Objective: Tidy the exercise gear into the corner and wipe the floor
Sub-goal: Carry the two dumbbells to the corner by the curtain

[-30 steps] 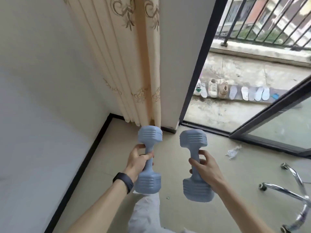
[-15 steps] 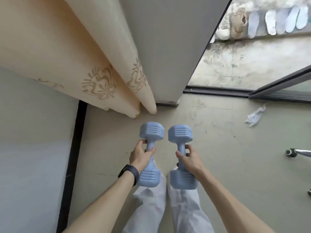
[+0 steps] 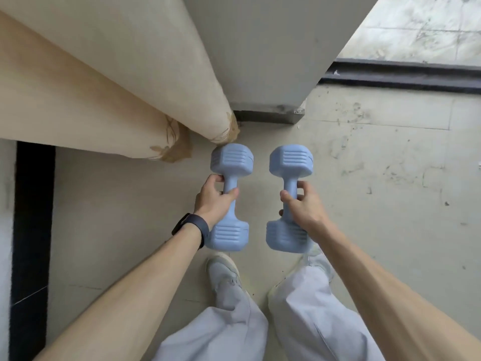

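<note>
I stand facing the corner where the curtain (image 3: 109, 105) hangs down to the floor (image 3: 377, 178), and the step in hand, as I judge it, is setting both weights down there. To do it well I should bend at the knees, lower them together and lay them side by side near the wall (not on the curtain hem, which sits just beside the far end of the left one). My left hand (image 3: 214, 201) is wrapped shut around the handle of the left dumbbell (image 3: 230, 196), thumb over the top; my right hand (image 3: 303, 207) is likewise closed on the right dumbbell (image 3: 289, 199). Both hang above the floor in front of my shoes (image 3: 223, 274), parallel and a little apart.
</note>
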### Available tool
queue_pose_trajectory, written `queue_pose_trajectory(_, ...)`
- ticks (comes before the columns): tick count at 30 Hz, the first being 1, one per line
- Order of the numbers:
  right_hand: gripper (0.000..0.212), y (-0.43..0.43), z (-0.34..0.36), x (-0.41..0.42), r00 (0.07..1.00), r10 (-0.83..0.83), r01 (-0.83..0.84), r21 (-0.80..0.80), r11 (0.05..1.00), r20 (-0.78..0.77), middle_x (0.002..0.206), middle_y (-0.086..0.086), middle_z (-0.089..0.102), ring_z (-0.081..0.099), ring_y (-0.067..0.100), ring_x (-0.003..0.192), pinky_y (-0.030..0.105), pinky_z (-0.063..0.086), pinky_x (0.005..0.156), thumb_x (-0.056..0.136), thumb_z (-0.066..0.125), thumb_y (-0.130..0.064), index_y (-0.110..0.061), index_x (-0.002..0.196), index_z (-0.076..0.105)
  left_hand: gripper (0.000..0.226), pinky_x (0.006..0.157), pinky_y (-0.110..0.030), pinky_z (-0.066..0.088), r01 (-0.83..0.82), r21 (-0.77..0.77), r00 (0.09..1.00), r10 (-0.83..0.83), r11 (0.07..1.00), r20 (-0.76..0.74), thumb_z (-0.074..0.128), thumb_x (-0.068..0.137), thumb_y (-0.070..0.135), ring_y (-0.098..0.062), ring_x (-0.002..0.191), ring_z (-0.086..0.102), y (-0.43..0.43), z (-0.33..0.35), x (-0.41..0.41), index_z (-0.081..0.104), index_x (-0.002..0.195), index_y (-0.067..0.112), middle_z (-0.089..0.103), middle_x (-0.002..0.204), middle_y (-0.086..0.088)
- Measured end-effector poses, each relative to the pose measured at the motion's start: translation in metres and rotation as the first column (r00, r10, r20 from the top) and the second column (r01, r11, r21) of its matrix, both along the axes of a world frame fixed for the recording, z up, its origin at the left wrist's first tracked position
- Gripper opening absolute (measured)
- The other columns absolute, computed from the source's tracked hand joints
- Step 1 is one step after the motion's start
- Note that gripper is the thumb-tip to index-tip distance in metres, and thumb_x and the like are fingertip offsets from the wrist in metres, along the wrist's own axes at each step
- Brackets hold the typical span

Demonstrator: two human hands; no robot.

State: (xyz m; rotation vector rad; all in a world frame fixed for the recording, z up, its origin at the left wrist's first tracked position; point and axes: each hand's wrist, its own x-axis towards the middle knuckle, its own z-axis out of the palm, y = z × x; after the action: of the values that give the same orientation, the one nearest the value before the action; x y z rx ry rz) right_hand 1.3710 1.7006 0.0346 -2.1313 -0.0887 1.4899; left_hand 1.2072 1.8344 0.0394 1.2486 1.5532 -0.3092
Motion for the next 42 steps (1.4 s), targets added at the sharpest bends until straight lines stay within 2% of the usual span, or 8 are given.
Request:
queue_pose_trajectory(10, 0.032, 0.033, -0.094, 0.024, 1.000, -0.011, 0.008, 0.119, 0.993, 0.025, 0.101, 0.000, 0.070, 0.073, 0.018, 0.068, 0.047, 0.059, 0.082, 0.094, 0.061, -0.033, -0.029, 0.124, 0.049, 0.032, 0.080, -0.048, 0.060, -0.121, 0.036, 0.985, 0.115, 0.992, 0.125, 0.074, 0.080, 0.028, -0.025, 0.074, 0.074, 0.033, -0.091, 0.048, 0.053, 0.104, 0.034, 0.072, 0.087, -0.009)
queue_pose_trajectory(15, 0.033, 0.060, -0.111, 0.030, 0.996, -0.067, 0.056, 0.185, 0.981, 0.054, 0.101, 0.000, 0.071, 0.074, 0.019, 0.072, 0.048, 0.059, 0.083, 0.092, 0.064, -0.033, -0.029, 0.123, 0.051, 0.078, 0.094, -0.052, 0.054, -0.126, 0.002, 0.984, 0.125, 0.992, 0.124, 0.071, 0.056, 0.054, -0.029, 0.101, 0.069, 0.056, -0.142, 0.050, 0.049, 0.126, 0.031, 0.068, 0.114, -0.010)
queue_pose_trajectory(19, 0.041, 0.062, -0.116, 0.028, 0.994, -0.013, -0.006, 0.176, 0.984, 0.104, 0.110, -0.007, 0.071, 0.070, 0.017, 0.099, 0.048, 0.053, 0.095, 0.081, 0.061, -0.052, -0.042, 0.119, 0.052, 0.066, 0.104, -0.042, 0.046, 0.032, 0.036, 0.998, -0.034, 0.999, 0.047, 0.066, 0.084, 0.045, -0.030, 0.118, 0.059, 0.047, -0.109, 0.062, 0.041, 0.143, 0.028, 0.059, 0.133, -0.011)
queue_pose_trajectory(22, 0.054, 0.060, -0.089, 0.032, 0.966, 0.205, -0.216, 0.054, 0.975, 0.159, 0.137, -0.003, 0.060, 0.056, 0.024, 0.127, 0.038, 0.041, 0.108, 0.091, 0.059, -0.044, -0.036, 0.143, 0.044, 0.067, 0.107, -0.032, 0.033, 0.272, 0.078, 0.962, -0.270, 0.959, -0.028, 0.056, 0.097, 0.031, -0.029, 0.137, 0.040, 0.035, -0.081, 0.067, 0.024, 0.154, 0.021, 0.039, 0.153, -0.008)
queue_pose_trajectory(26, 0.053, 0.035, -0.001, 0.028, 0.835, 0.509, -0.487, -0.148, 0.861, 0.208, 0.144, 0.012, 0.053, 0.049, 0.032, 0.131, 0.035, 0.038, 0.105, 0.096, 0.053, -0.034, -0.017, 0.146, 0.044, 0.073, 0.118, -0.031, 0.019, 0.575, 0.089, 0.818, -0.567, 0.814, -0.100, 0.062, 0.091, 0.033, -0.024, 0.149, 0.017, 0.007, 0.001, 0.053, 0.027, 0.155, 0.025, 0.009, 0.165, -0.006)
queue_pose_trajectory(31, 0.040, -0.005, 0.137, 0.017, 0.661, 0.713, -0.687, -0.195, 0.700, 0.232, 0.138, 0.004, 0.059, 0.048, 0.030, 0.129, 0.037, 0.042, 0.105, 0.096, 0.051, -0.034, -0.021, 0.132, 0.059, 0.065, 0.120, -0.038, 0.017, 0.743, 0.091, 0.664, -0.716, 0.663, -0.215, 0.059, 0.090, 0.036, -0.023, 0.150, 0.012, -0.023, 0.127, 0.029, 0.034, 0.150, 0.030, 0.019, 0.163, -0.002)
queue_pose_trajectory(36, 0.036, -0.021, 0.344, 0.018, 0.596, 0.686, -0.693, -0.164, 0.702, 0.416, 0.144, -0.003, 0.055, 0.038, 0.025, 0.139, 0.035, 0.033, 0.112, 0.097, 0.053, -0.031, -0.023, 0.131, 0.061, 0.067, 0.120, -0.046, 0.016, 0.815, 0.123, 0.578, -0.784, 0.566, -0.228, 0.054, 0.093, 0.033, -0.025, 0.151, 0.010, -0.043, 0.317, 0.023, 0.025, 0.153, 0.032, 0.019, 0.163, 0.003)
queue_pose_trajectory(42, 0.037, -0.031, 0.575, 0.021, 0.476, 0.541, -0.686, -0.093, 0.722, 0.693, 0.148, -0.003, 0.051, 0.033, 0.023, 0.144, 0.041, 0.030, 0.116, 0.097, 0.056, -0.036, -0.028, 0.132, 0.061, 0.058, 0.119, -0.047, 0.017, 0.790, 0.403, 0.584, -0.768, 0.462, -0.264, 0.049, 0.094, 0.034, -0.024, 0.149, 0.016, -0.045, 0.530, 0.022, 0.034, 0.149, 0.038, 0.027, 0.161, 0.003)
